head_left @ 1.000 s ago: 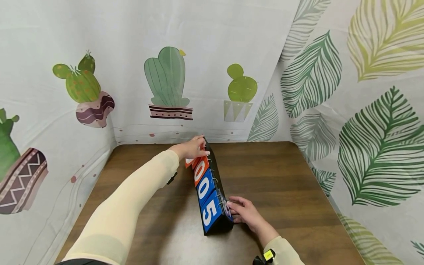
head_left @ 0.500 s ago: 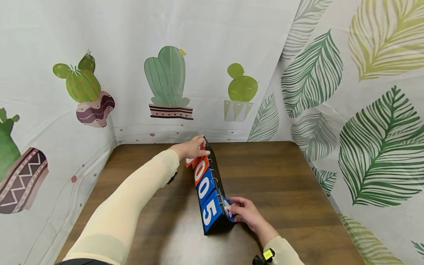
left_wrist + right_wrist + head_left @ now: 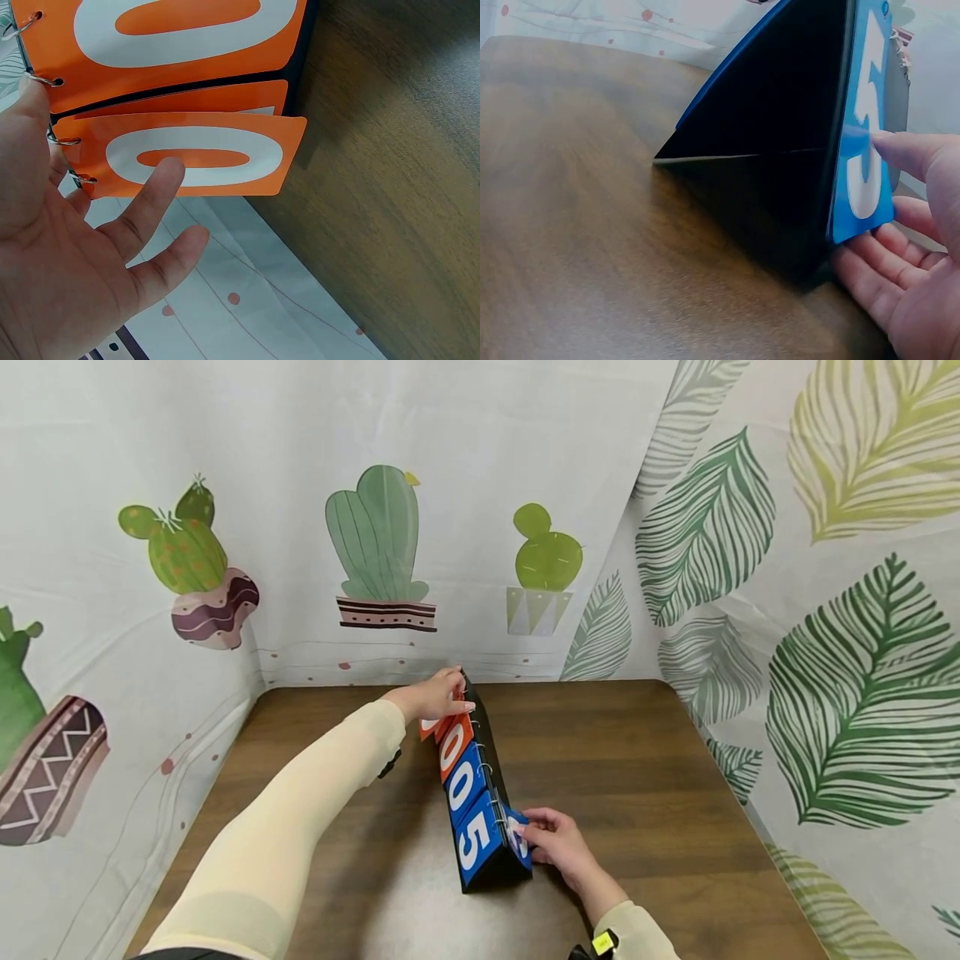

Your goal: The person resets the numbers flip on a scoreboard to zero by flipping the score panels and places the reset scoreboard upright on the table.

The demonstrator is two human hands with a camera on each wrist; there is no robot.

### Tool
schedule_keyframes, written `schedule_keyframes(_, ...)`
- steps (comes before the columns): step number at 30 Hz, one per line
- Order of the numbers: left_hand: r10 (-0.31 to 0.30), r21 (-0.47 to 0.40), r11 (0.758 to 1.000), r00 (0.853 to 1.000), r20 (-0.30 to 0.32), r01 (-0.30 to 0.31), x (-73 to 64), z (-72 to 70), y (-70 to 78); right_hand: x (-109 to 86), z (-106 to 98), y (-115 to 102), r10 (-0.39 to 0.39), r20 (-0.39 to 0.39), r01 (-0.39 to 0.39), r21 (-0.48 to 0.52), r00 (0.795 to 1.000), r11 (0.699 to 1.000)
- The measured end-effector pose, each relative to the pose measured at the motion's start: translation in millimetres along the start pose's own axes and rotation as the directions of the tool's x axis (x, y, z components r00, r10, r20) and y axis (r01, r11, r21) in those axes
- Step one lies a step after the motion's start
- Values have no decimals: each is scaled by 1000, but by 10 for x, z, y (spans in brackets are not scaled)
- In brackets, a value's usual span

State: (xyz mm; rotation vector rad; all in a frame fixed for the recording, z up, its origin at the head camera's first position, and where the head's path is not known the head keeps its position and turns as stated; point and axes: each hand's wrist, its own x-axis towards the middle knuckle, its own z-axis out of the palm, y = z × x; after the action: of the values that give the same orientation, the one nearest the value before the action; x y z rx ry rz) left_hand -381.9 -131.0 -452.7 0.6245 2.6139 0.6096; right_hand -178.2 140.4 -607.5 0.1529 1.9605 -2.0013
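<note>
A black tent-shaped flip scoreboard stands lengthwise on the table, ring-bound cards along its ridge. Its left face shows orange zero cards at the far end, then a blue zero card and a blue five card nearest me. My left hand holds the ridge at the far end; in the left wrist view, two fingers spread in front of an orange zero card. At the near end, my right hand pinches a blue number card on the right face, thumb on its printed side.
The brown wooden table extends on both sides of the scoreboard. A white curtain printed with cacti and leaves hangs behind the table and along its sides.
The blue card in my right hand has swung slightly outward from the scoreboard's right face, showing more of its digit. My left hand and the scoreboard have stayed in place.
</note>
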Motion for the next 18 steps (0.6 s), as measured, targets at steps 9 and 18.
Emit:
schedule_keyframes(9,-24,2,1000,1000,19,24,10,6,-4,10,-37,110,-23,-87,29,70,996,997)
schedule_keyframes(18,-33,5,999,999,14,33,32,18,-14,10,-67,108,8,-123,-5,27,992,1000)
